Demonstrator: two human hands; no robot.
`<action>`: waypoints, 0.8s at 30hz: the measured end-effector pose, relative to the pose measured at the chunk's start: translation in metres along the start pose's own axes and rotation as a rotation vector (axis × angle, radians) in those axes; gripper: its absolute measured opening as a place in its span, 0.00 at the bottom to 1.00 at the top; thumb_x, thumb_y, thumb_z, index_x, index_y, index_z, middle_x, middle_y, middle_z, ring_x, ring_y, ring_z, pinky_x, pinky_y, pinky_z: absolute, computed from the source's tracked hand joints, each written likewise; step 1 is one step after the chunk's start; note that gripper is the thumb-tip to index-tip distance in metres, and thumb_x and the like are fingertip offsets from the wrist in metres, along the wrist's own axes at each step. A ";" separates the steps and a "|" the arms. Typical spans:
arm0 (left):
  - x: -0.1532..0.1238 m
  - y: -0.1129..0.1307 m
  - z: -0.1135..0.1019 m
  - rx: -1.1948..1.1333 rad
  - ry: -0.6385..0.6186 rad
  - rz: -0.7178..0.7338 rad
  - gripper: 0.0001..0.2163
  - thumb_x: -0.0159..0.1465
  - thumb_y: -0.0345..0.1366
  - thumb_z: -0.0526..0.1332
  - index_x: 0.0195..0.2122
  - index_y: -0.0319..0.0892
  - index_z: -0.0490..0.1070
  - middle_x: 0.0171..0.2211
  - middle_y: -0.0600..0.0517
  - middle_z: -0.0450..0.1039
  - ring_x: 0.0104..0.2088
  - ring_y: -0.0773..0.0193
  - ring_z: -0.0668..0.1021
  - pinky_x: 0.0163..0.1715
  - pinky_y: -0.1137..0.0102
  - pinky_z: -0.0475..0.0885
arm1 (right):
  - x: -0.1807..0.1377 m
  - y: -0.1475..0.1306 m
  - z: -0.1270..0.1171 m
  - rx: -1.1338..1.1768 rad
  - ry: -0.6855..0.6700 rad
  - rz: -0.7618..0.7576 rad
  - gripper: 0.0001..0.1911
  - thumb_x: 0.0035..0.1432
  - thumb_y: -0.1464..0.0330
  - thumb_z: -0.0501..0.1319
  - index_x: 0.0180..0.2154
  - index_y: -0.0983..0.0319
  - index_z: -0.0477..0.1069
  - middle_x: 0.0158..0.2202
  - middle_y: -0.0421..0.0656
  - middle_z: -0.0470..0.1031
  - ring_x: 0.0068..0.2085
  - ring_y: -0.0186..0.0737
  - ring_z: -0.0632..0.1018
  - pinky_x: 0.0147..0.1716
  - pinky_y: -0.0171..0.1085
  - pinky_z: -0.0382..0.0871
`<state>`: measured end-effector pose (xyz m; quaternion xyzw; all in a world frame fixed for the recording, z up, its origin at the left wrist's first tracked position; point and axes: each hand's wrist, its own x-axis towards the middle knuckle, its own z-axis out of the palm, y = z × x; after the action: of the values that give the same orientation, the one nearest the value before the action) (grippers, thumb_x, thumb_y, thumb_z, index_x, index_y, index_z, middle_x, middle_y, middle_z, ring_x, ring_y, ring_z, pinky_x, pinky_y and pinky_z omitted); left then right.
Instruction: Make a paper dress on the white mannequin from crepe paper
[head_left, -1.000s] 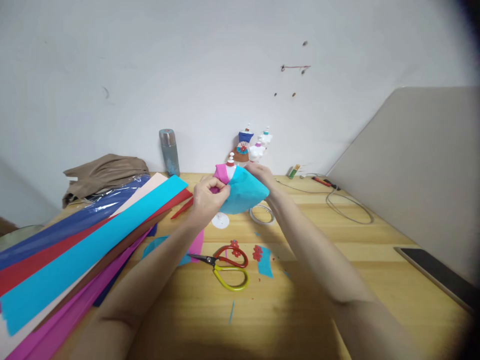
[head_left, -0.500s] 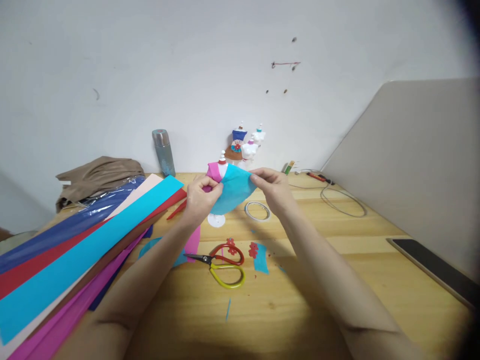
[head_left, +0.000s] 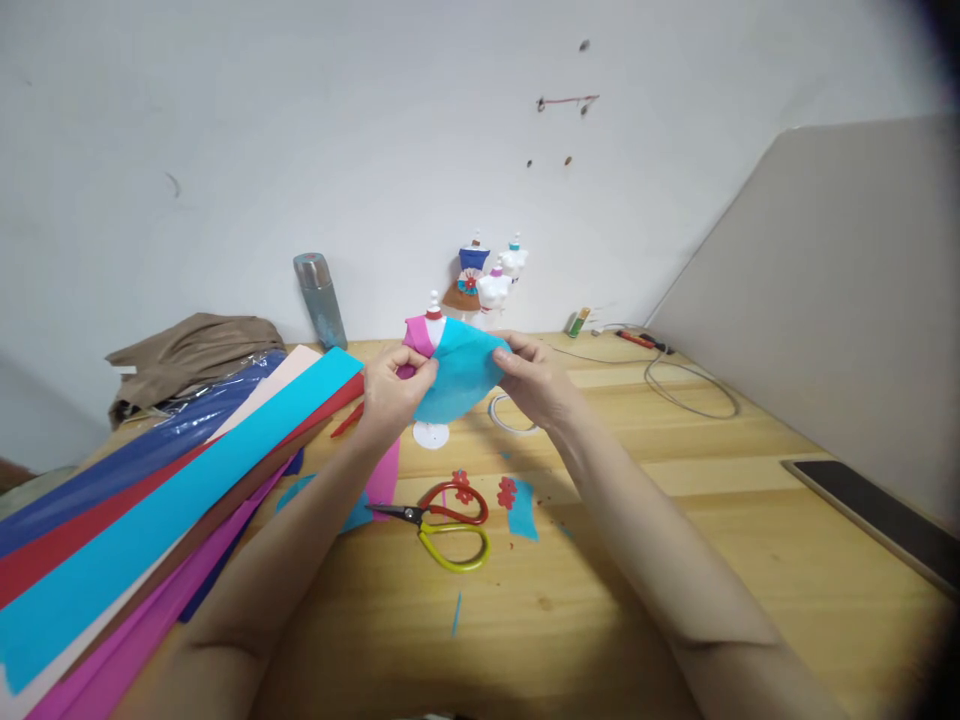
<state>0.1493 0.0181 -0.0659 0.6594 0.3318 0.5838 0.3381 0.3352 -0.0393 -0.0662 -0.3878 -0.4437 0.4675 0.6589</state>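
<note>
A small white mannequin (head_left: 433, 322) on a round stand (head_left: 430, 435) wears a pink paper top. A cyan paper piece (head_left: 457, 375) is wrapped across its front like a skirt. My left hand (head_left: 394, 390) pinches the cyan paper's left edge against the pink top. The right edge of the paper is pinched by my right hand (head_left: 534, 378). Both hands are raised above the wooden table (head_left: 600, 580).
Long coloured paper sheets (head_left: 150, 500) fan across the left. Red and yellow scissors (head_left: 446, 520), paper flowers (head_left: 507, 492) and scraps lie in front. A tape roll (head_left: 504, 412), a flask (head_left: 319, 297), dressed mannequins (head_left: 480, 280), a cable (head_left: 686, 390) and a phone (head_left: 877, 515) sit around.
Both hands stay on the cyan paper; my right hand has drawn its edge in closer round the mannequin. The view has tilted slightly.
</note>
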 end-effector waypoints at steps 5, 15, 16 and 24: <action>0.001 -0.002 0.000 -0.023 0.000 -0.019 0.10 0.51 0.35 0.65 0.16 0.43 0.67 0.18 0.56 0.66 0.23 0.68 0.67 0.27 0.70 0.63 | 0.004 0.005 0.002 0.105 -0.012 0.052 0.24 0.40 0.47 0.77 0.32 0.58 0.81 0.29 0.41 0.80 0.31 0.40 0.77 0.33 0.39 0.73; 0.002 0.001 0.000 0.034 -0.009 0.015 0.10 0.51 0.34 0.65 0.16 0.44 0.67 0.18 0.56 0.67 0.24 0.67 0.68 0.28 0.69 0.64 | 0.012 0.028 0.003 -0.031 0.029 0.077 0.16 0.38 0.61 0.78 0.31 0.57 0.80 0.28 0.40 0.82 0.33 0.42 0.79 0.38 0.43 0.76; 0.002 0.001 0.000 0.038 -0.015 0.016 0.10 0.52 0.34 0.65 0.16 0.44 0.67 0.18 0.56 0.67 0.24 0.67 0.68 0.28 0.69 0.64 | 0.011 0.027 0.003 -0.046 0.021 0.066 0.17 0.37 0.60 0.78 0.32 0.57 0.80 0.29 0.40 0.83 0.34 0.43 0.80 0.39 0.44 0.77; 0.000 0.000 0.001 0.019 -0.032 0.037 0.10 0.52 0.33 0.63 0.16 0.43 0.67 0.19 0.57 0.66 0.24 0.67 0.69 0.30 0.68 0.64 | 0.010 0.018 0.001 -0.059 0.007 0.018 0.21 0.29 0.55 0.81 0.24 0.57 0.78 0.29 0.41 0.83 0.32 0.44 0.80 0.37 0.44 0.79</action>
<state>0.1498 0.0184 -0.0663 0.6780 0.3195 0.5762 0.3260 0.3312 -0.0251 -0.0808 -0.4126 -0.4513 0.4588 0.6446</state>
